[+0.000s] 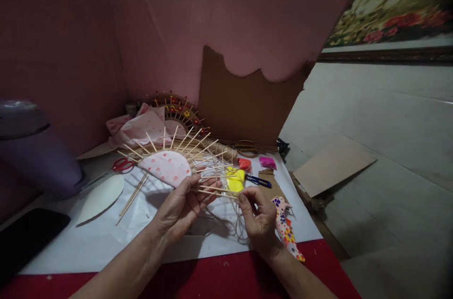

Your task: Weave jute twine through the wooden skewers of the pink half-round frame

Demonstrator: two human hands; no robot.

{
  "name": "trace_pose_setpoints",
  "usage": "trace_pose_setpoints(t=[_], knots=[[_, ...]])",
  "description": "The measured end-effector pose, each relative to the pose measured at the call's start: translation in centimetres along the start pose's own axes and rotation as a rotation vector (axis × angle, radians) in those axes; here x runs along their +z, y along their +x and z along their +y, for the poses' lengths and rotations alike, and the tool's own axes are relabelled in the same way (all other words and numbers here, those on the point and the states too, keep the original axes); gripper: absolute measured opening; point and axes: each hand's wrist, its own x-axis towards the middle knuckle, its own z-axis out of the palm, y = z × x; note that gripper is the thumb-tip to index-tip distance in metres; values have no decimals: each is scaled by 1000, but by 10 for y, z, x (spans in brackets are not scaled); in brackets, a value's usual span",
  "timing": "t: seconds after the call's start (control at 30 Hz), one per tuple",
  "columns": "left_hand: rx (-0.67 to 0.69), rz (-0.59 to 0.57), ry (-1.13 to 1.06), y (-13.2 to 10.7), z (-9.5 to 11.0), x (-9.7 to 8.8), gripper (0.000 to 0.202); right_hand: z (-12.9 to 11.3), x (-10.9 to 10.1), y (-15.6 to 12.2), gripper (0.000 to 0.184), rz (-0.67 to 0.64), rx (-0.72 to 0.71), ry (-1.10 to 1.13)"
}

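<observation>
My left hand (184,204) grips the lower edge of a pink dotted half-disc (166,167) from which several thin wooden skewers (198,141) fan out. My right hand (258,216) pinches a strand of jute twine (231,223) beside the skewer tips on the right side of the fan. The twine loops down loosely between both hands onto the white sheet (106,237). A ball of the same twine (228,152) lies just behind the fan.
Red-handled scissors (122,165), a white oval cutout (101,197) and loose skewers (132,195) lie left. Yellow (235,178), red (244,163) and pink (268,162) clay packs, a blue tool (258,181) and a flowered strip (286,230) lie right. A decorated fan (179,112), cardboard (244,101) and a purple container (31,148) stand behind.
</observation>
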Motion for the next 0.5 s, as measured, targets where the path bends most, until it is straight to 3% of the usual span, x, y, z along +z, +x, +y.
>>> trace_pose_setpoints(t=[0.33,0.5], knots=[[1,24,171,1,-3,1,22,-6,-6,3,11,25,-266,-173],[-22,-12,250,1,-6,0,26,-9,-8,7,11,58,-264,-193]])
